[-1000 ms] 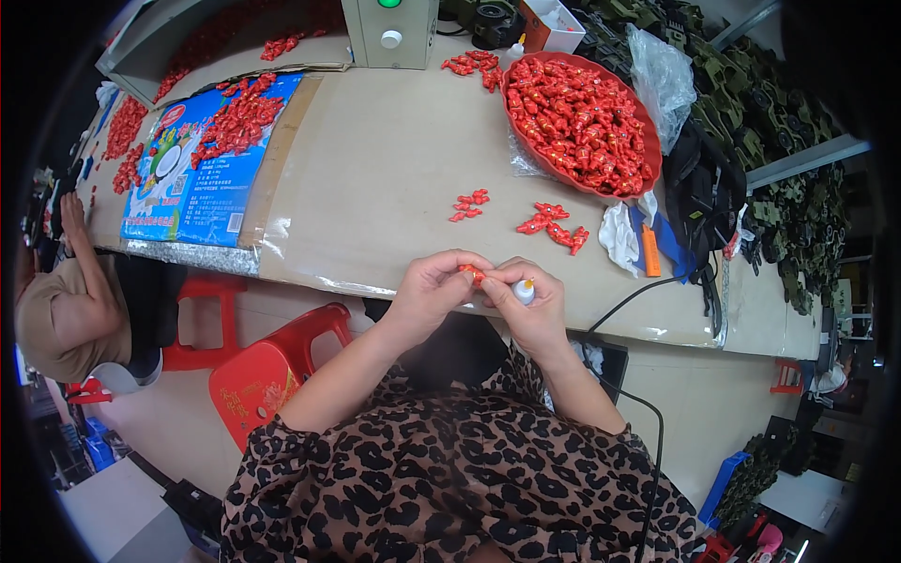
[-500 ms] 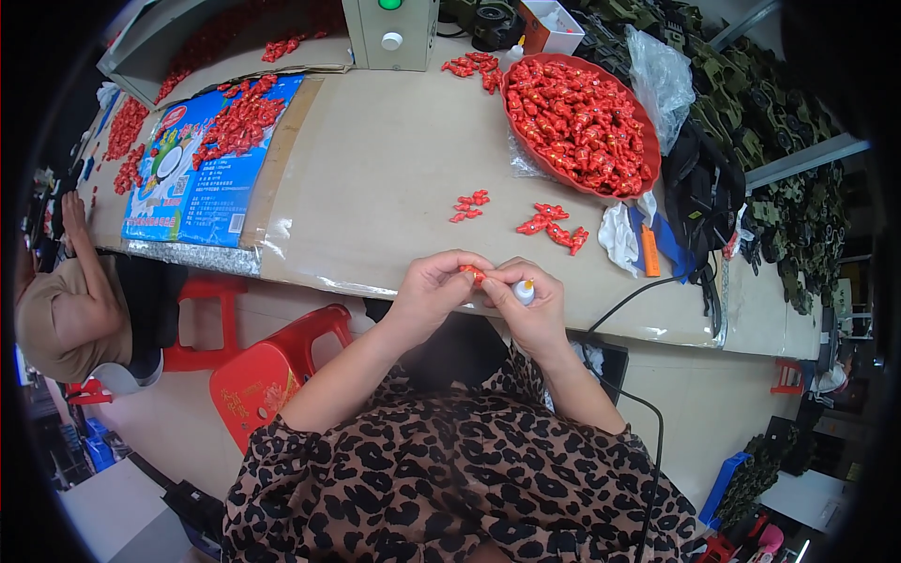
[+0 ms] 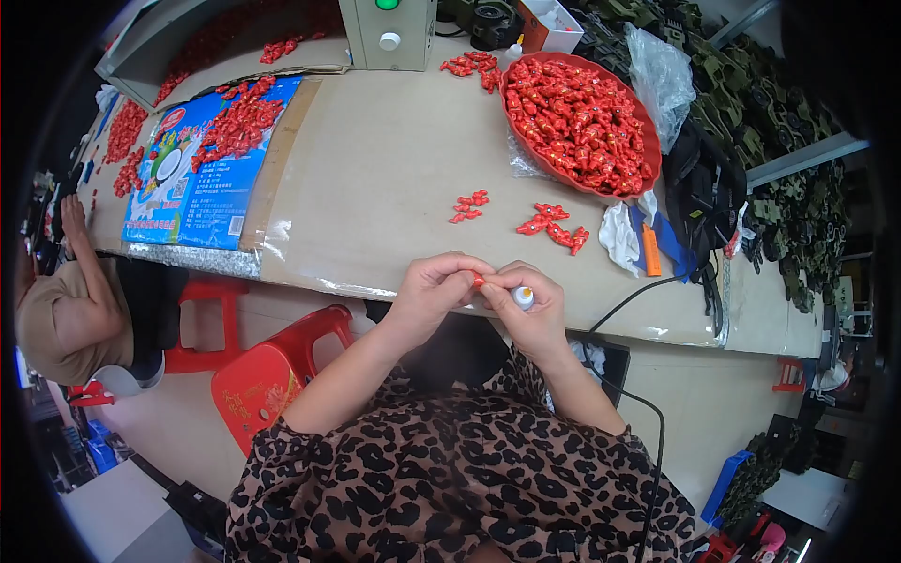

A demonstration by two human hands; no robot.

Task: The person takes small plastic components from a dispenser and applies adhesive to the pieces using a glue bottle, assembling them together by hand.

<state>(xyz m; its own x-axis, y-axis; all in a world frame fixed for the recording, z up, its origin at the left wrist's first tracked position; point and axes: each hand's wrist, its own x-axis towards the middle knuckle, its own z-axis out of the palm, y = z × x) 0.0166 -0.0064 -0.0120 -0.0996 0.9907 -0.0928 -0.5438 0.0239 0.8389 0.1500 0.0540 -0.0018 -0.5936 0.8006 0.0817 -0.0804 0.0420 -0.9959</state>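
Observation:
Just over the table's front edge, my left hand [image 3: 435, 291] is closed, pinching a small red figurine [image 3: 478, 281] between thumb and forefinger. My right hand [image 3: 530, 310] meets it there, its thumb and forefinger also on the figurine. Tucked in the right hand is a small white glue bottle [image 3: 522, 297] with a yellowish tip. Fingers cover most of the figurine. Beyond the hands lie a few loose red figurines [image 3: 554, 227] and another small group of red pieces [image 3: 468, 205].
A red scalloped bowl [image 3: 652, 169] heaped with figurines stands far right. More red pieces lie on a blue printed cardboard sheet [image 3: 211, 211] at left, near a grey machine [image 3: 388, 38]. An orange-handled tool [image 3: 649, 251], a cable and a black bag [image 3: 699, 188] sit at right. Red stools [image 3: 253, 385] and a seated person are at left.
The fingers have shifted slightly around the figurine, and less of it shows now. Both hands stay in the same place, and the glue bottle remains in the right hand.

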